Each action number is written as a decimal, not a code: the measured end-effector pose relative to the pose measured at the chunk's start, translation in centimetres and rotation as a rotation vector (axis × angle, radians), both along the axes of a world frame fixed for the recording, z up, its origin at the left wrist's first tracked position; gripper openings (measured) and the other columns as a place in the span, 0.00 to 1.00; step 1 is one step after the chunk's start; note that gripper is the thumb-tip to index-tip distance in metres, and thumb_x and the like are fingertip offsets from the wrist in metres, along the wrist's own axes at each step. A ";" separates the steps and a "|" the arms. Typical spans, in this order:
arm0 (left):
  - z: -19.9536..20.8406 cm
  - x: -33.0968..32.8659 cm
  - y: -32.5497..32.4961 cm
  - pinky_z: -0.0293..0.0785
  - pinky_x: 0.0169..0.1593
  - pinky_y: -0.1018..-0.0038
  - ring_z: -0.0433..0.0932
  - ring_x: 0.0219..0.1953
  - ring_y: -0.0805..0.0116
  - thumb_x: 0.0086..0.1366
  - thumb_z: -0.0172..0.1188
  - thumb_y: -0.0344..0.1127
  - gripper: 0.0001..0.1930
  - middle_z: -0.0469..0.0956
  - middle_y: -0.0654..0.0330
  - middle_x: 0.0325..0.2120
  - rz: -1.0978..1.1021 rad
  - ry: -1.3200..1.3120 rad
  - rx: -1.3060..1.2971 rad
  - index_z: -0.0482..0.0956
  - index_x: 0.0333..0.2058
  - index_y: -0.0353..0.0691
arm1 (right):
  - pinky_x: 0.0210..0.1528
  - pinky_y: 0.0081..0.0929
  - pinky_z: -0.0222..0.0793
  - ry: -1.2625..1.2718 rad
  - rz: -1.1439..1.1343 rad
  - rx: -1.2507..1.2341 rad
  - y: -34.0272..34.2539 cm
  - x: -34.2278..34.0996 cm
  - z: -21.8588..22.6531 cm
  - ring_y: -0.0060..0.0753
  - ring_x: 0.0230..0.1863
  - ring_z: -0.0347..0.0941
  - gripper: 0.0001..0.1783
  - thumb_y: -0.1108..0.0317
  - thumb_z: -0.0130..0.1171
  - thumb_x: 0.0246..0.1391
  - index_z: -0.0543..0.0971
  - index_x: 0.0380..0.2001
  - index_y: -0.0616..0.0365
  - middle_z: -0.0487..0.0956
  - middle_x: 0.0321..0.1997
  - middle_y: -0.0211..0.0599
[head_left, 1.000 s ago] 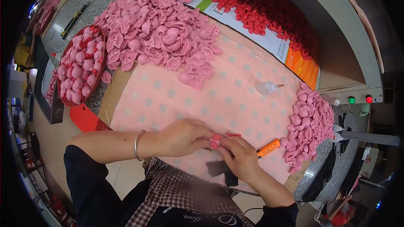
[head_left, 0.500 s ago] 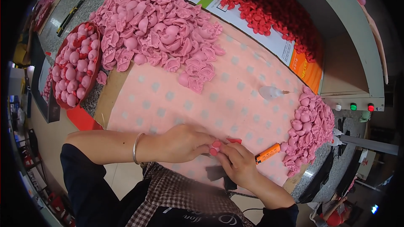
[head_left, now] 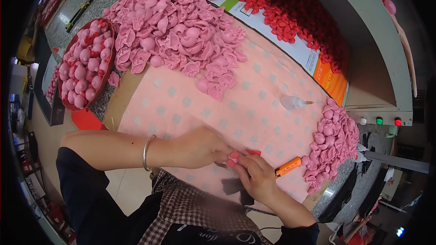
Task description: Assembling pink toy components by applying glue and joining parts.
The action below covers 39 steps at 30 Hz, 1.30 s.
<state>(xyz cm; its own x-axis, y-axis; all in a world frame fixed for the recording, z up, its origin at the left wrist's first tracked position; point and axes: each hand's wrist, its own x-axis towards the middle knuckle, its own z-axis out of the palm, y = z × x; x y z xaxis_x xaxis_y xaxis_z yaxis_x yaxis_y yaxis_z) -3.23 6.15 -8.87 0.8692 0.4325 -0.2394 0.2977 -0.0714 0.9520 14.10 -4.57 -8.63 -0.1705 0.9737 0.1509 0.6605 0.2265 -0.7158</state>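
Note:
My left hand [head_left: 200, 147], with a bangle at the wrist, meets my right hand [head_left: 260, 177] above a pink cloth [head_left: 181, 118] with grey dots. Pinched between the fingertips of both hands is a small pink-and-red plastic piece [head_left: 232, 159]. Something thin shows under my left fingers, too small to make out. Just beyond my right fingers lies a small red scrap [head_left: 253, 152]. A slim orange oblong item [head_left: 288, 168] rests right of that hand. Below the hands is a dark patch of material [head_left: 236, 188].
A big heap of pink moulded pieces [head_left: 172, 27] lies at the far left, beside a red basket [head_left: 110, 66] of pink-and-red pieces. Small red pieces [head_left: 290, 13] fill the hooded box [head_left: 386, 63]. More pink pieces [head_left: 334, 140] and a needle-tipped bottle [head_left: 294, 103] are at right.
The view has shifted slightly. My left forearm sits a little farther left and the wrist a bit higher. Both hands keep hold of the small pink-and-red piece.

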 end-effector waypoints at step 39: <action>-3.3 -4.2 1.5 0.68 0.28 0.69 0.72 0.22 0.60 0.50 0.54 0.29 0.04 0.72 0.55 0.17 -0.016 -0.038 0.190 0.74 0.21 0.36 | 0.30 0.29 0.70 -0.047 0.126 0.076 2.9 -3.9 -1.7 0.40 0.23 0.70 0.11 0.80 0.60 0.36 0.73 0.29 0.63 0.72 0.24 0.41</action>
